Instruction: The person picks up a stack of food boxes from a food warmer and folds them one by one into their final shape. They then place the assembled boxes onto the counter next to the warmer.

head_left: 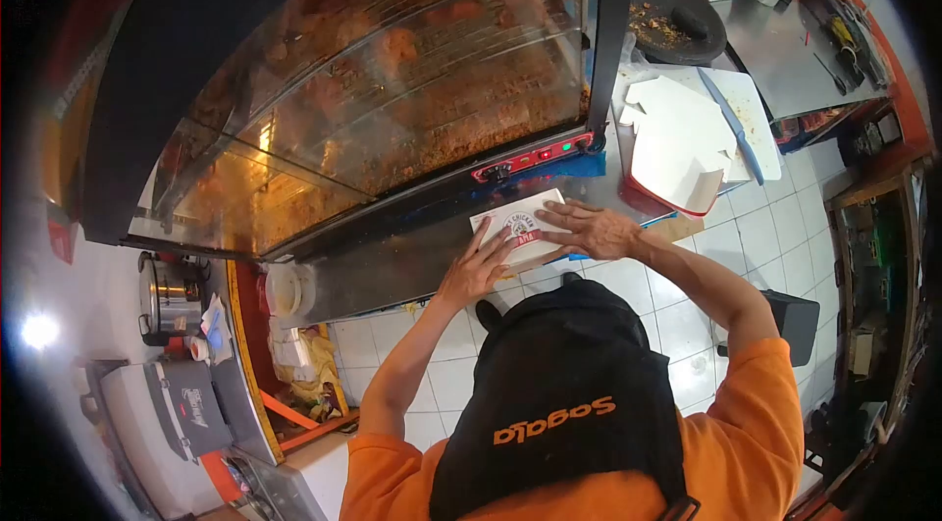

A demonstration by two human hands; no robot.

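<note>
A small white cardboard food box (523, 224) with red print and the word "CHICKEN" sits at the front edge of the metal counter (392, 271). My left hand (477, 269) rests on its left front corner, fingers spread and stretched out. From the right, my right hand (596, 231) lies across the box's right side, also with straight, parted fingers. Both hands touch the box at once. Its underside and back are hidden from me.
Behind the box stands a glass display warmer (363, 79) with fried food on its racks. At right, white flattened cardboard (682, 138) lies beside a blue knife (731, 124) on a white board. Farther back is a dark stone mortar (677, 26). A lidded metal pot (172, 295) stands left.
</note>
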